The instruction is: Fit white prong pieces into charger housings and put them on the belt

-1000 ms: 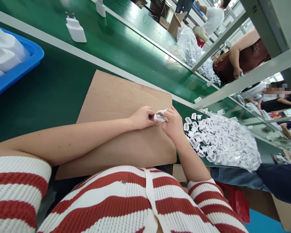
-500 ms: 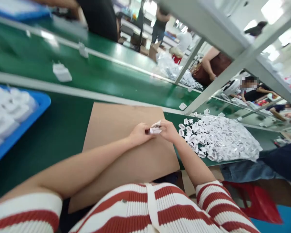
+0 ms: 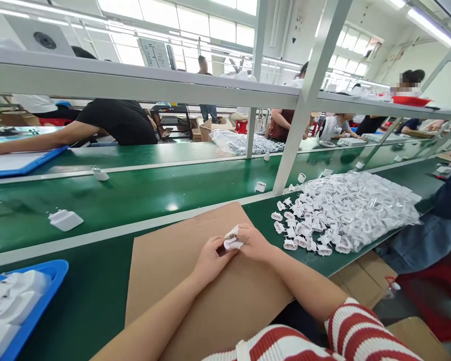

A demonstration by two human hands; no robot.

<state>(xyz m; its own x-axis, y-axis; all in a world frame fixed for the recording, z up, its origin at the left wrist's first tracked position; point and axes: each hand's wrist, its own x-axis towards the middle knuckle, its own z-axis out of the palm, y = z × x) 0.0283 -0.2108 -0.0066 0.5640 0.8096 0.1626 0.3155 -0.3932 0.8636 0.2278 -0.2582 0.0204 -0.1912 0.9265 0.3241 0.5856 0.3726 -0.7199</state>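
Both hands meet over the centre of the bench. L/H, the left hand (image 3: 210, 260), and R/H, the right hand (image 3: 253, 243), each pinch one end of a single white plug part (image 3: 231, 241). Fingertips are closed on it from opposite sides, with no slack visible. The part sits just above the cardboard sheet (image 3: 165, 265), near its far edge, and appears clear of the surface. A two-sided pinch fits an item this small: one hand likely steadies while the other works it, though exact finger action is too small to tell. The cardboard sheet lies flat on the green bench (image 3: 97, 281), directly in front of the body. It prob. serves as a plain work pad under the hands. The stock pile of white parts (image 3: 353, 210) lies to the right, partly in a clear bag. Loose pcs spill toward the sheet, within short reach of R/H. A blue tray (image 3: 45, 296) with larger white housings sits at the near left, on the L/H side. Beyond the sheet runs the conveyor belt (image 3: 154, 185), carrying a white charger body (image 3: 65, 219) and a few small pcs, all well apart from the hands. A white frame upright (image 3: 300, 115) rises from the belt edge. Across the belt, a person in a black shirt (image 3: 116, 123) works at their own station.
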